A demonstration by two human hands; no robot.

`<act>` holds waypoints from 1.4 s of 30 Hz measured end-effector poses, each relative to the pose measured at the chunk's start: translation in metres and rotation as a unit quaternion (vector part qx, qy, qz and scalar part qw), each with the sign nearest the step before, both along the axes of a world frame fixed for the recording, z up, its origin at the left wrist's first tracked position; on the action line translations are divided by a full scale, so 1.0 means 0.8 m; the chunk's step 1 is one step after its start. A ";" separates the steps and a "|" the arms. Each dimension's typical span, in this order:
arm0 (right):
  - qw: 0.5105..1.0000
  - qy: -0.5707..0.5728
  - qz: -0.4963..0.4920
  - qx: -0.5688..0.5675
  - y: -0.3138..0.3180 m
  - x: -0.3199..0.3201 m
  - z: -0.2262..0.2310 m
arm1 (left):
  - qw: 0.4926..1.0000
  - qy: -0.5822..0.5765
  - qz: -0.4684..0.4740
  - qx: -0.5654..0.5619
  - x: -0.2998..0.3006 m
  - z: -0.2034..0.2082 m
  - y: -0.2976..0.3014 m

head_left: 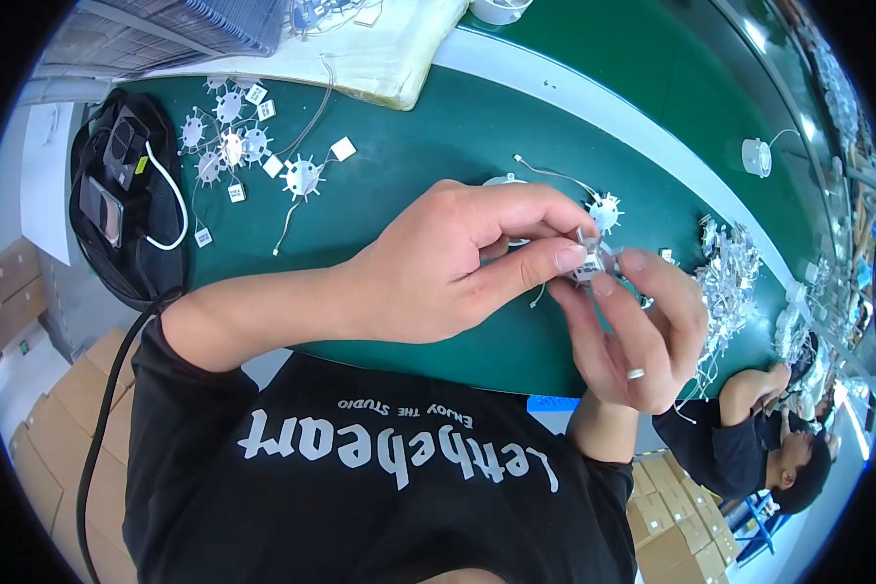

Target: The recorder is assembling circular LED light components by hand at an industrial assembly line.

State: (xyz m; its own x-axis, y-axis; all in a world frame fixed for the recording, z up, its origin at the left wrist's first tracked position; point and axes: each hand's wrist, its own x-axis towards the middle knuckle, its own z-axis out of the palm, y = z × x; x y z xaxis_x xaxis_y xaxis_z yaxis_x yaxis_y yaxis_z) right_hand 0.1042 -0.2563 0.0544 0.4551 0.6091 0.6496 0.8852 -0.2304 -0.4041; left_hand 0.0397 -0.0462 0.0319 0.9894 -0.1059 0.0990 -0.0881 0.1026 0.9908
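My left hand [448,263] and my right hand [638,326] meet over the right half of the green table. Both sets of fingertips pinch a small wired part [588,268], which shows a white square tag and a pale prong. The fingers cover much of it. Just beyond them lies a round white disc with legs [605,212], with a thin cable trailing from it. A white round piece [501,180] shows partly behind my left hand.
Similar legged discs [230,148] with square tags lie at the left; a tangled heap of them [732,277] is on the right. A black case [127,195] holds devices at the far left. A co-worker [749,438] sits at the right. A white cap [757,156] stands across the table.
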 end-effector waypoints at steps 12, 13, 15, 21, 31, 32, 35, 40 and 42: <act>0.982 0.179 -0.042 0.037 -0.007 0.003 -0.038 | 0.939 -0.161 0.078 0.294 0.004 -0.049 0.023; 0.982 0.184 -0.026 0.030 -0.001 0.003 -0.041 | 0.940 -0.158 0.079 0.292 0.004 -0.051 0.022; 0.981 0.191 -0.009 0.021 0.005 0.001 -0.047 | 0.943 -0.158 0.089 0.280 0.007 -0.055 0.017; 0.974 0.227 -0.009 -0.009 0.005 -0.001 -0.059 | 0.965 -0.121 0.068 0.223 0.004 -0.060 0.023; 0.985 0.165 -0.041 -0.039 0.010 -0.016 -0.059 | 0.961 -0.133 0.076 0.231 0.006 -0.061 0.022; 0.983 0.176 -0.041 -0.029 0.011 -0.014 -0.060 | 0.959 -0.141 0.078 0.235 0.006 -0.061 0.022; 0.979 0.197 -0.040 -0.009 0.012 -0.011 -0.062 | 0.960 -0.135 0.078 0.233 0.004 -0.060 0.021; 0.986 0.158 -0.036 -0.027 0.011 -0.010 -0.058 | 0.957 -0.145 0.092 0.235 0.003 -0.065 0.019; 0.988 0.147 -0.039 -0.039 0.010 -0.010 -0.056 | 0.955 -0.148 0.095 0.237 0.003 -0.063 0.018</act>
State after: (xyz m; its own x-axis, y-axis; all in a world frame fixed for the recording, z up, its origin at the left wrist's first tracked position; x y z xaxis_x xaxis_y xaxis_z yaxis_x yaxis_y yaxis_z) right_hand 0.0961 -0.2483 0.0095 0.6649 0.6073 0.4349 0.7105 -0.3345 -0.6191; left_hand 0.0423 -0.0316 -0.0181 0.9312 -0.0299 0.3632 -0.3445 -0.3971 0.8507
